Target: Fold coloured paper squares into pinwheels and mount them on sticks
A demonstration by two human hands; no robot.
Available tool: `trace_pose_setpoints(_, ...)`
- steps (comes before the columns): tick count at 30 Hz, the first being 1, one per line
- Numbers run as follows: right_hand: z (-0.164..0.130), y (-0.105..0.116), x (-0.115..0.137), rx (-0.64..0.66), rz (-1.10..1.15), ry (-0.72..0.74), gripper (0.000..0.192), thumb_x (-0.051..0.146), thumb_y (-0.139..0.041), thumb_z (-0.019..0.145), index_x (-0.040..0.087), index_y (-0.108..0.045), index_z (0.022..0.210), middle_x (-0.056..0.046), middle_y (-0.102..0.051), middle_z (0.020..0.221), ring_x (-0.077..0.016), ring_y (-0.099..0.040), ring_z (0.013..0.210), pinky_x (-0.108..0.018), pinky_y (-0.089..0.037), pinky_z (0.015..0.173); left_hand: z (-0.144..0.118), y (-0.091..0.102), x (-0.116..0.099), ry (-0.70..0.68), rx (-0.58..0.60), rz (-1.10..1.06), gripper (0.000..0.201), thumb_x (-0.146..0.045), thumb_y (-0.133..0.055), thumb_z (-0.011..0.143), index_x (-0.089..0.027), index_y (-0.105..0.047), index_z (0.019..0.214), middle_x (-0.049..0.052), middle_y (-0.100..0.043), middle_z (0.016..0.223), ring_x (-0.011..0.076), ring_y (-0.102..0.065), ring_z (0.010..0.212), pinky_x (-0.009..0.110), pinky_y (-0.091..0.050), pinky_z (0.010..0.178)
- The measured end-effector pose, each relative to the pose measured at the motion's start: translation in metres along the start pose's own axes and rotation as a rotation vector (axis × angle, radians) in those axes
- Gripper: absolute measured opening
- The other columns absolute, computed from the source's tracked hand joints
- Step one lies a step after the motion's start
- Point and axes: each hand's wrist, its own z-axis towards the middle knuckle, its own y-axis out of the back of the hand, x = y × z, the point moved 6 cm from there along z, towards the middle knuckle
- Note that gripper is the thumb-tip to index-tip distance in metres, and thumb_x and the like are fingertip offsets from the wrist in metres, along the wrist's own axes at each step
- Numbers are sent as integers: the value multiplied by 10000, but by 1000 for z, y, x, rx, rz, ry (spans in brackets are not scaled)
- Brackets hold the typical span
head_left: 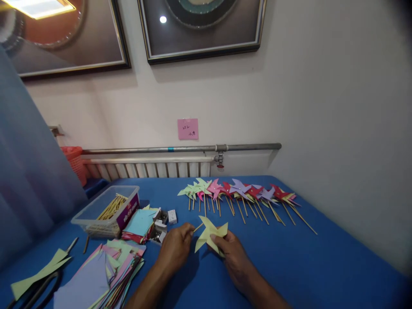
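A pale yellow paper pinwheel [207, 235] is in my right hand [234, 253], which is closed with the thumb pressed on the pinwheel's middle. My left hand [177, 245] is closed on a thin wooden stick [198, 228] that runs toward the back of the pinwheel. Whether the stick is fastened to the paper is hidden. Just left of my left hand, small open boxes [158, 234] hold dark metal bits too small to name. Beyond my hands, a row of finished-looking pinwheels [238, 188] in green, pink, red and purple lies on the blue table [289, 266].
A clear plastic bin [93, 210] holds wooden sticks [113, 207]. Blue paper squares [139, 222] and a pile of cut coloured sheets [86, 279] lie at the left. Scissors [51, 285] lie partly under a yellow-green strip [41, 273]. A radiator [148, 168] and pipe stand behind the table.
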Motion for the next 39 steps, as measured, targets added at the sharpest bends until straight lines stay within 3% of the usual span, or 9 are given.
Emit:
trace_pose_setpoints(4,1,1,0,-6,-10,16,409,383,-956,598,188,-715,866,-12,-784,793,-203,-684,720,-309,-526,721,2,-8,5,15,3,-108,226,-165,-519,927,-199,-714,818,9,-709,773,184,-650,763,272,-391,687)
trace_pose_setpoints(14,1,3,-3,-4,-13,4,436,394,-971,612,196,-682,872,9,-743,768,-193,-670,712,-316,-541,742,3,-26,12,126,156,-470,181,-136,-514,837,-190,-670,764,-53,-537,606,118,-446,545,249,-329,549)
trace_pose_setpoints(20,7,9,-9,11,-53,44,440,412,-943,674,195,-684,956,-5,-765,822,-206,-702,744,-317,-557,749,1,-27,13,155,181,-461,167,-140,-515,821,-195,-662,764,-55,-550,590,110,-461,485,247,-346,510)
trace_pose_setpoints(39,11,12,-13,16,-71,91,428,410,-947,685,188,-737,984,-19,-800,841,-224,-717,754,-306,-552,711,0,-29,13,164,199,-461,115,-137,-522,780,-216,-576,717,-54,-565,564,108,-450,456,243,-319,482)
